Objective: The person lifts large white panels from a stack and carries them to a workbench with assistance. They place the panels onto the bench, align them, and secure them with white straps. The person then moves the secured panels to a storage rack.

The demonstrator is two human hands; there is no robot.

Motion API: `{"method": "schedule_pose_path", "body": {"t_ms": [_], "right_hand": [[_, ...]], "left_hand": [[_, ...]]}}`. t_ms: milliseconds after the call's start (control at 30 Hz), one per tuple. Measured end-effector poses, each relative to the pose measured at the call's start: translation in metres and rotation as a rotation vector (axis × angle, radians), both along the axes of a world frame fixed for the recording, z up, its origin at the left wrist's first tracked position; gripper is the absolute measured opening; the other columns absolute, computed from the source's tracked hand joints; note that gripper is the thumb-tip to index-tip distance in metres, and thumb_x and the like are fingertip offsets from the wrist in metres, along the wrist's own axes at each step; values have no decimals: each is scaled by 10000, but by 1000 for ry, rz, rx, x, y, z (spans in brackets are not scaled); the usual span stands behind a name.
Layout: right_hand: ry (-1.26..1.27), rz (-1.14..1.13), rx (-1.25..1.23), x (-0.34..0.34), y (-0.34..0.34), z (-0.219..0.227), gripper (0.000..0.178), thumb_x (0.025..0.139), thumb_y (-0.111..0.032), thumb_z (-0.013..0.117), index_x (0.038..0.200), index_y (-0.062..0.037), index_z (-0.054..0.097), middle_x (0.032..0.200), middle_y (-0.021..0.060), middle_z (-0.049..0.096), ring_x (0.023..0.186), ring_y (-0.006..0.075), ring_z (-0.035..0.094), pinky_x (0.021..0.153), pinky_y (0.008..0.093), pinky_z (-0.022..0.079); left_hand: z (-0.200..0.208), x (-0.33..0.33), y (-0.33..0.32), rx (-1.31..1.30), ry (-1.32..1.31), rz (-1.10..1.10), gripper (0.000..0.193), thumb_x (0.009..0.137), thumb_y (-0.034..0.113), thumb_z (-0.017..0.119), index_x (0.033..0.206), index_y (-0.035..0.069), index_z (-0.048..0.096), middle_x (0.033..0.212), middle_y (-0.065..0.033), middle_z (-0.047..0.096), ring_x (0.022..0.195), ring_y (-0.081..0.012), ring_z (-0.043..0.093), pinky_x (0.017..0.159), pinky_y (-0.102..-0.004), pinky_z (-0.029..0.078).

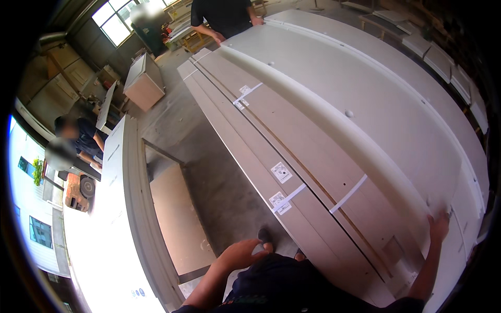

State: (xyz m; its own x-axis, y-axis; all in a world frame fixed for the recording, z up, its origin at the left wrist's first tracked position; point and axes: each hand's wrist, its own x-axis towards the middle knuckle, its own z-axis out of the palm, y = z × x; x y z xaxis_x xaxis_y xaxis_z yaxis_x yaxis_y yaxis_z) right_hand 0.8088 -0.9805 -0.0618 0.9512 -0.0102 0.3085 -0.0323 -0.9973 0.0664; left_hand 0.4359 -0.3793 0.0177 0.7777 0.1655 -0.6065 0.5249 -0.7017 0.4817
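My left hand (243,255) hangs in front of my body, over the floor, its thumb and fingers apart with nothing held. On the right, my right hand (439,227) reaches to the near end of a long white panel (334,78). Its fingertips blur against the panel's surface, so their grip does not show. Left of that panel lies a stack of long beige boards (313,151), with white straps (348,194) across them and paper labels (282,172) on top. Across the far end, another person (222,18) in dark clothes has both hands at the white panel's edge.
To my left stands a bright white stack of panels (112,208), with a second person (86,136) beyond it. A low frame with a tan board (180,219) stands between the stacks. A box-like cabinet (143,82) sits farther back. More white panels (439,61) line the far right.
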Motion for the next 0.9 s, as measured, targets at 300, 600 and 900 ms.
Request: {"method": "schedule_pose_path", "body": {"t_ms": [300,600,900], "right_hand": [[-18,19,22,0,-10,-2,545,697,-318,799,1079,-58,509,1090,131,542,1067,364,534,788,497,506],[-35,-38,-43,-1,15,-5,579,693,-297,799,1139,-51,523,1115,140,540,1072,359,525,837,491,477],[18,58,21,1,78,19,592,709,-372,783,1154,-95,511,1150,101,511,1084,310,499,866,450,437]], "left_hand": [[-7,-13,-2,-8,-34,2,573,915,497,535,1247,30,546,1225,-193,590,1140,-356,552,959,-409,436],[-9,-31,-2,-3,8,19,580,913,505,533,1250,33,544,1234,-189,586,1148,-352,548,961,-411,434],[-7,-26,-8,23,16,41,541,913,436,581,1252,18,533,1249,-200,579,1166,-335,553,968,-391,445]]}}
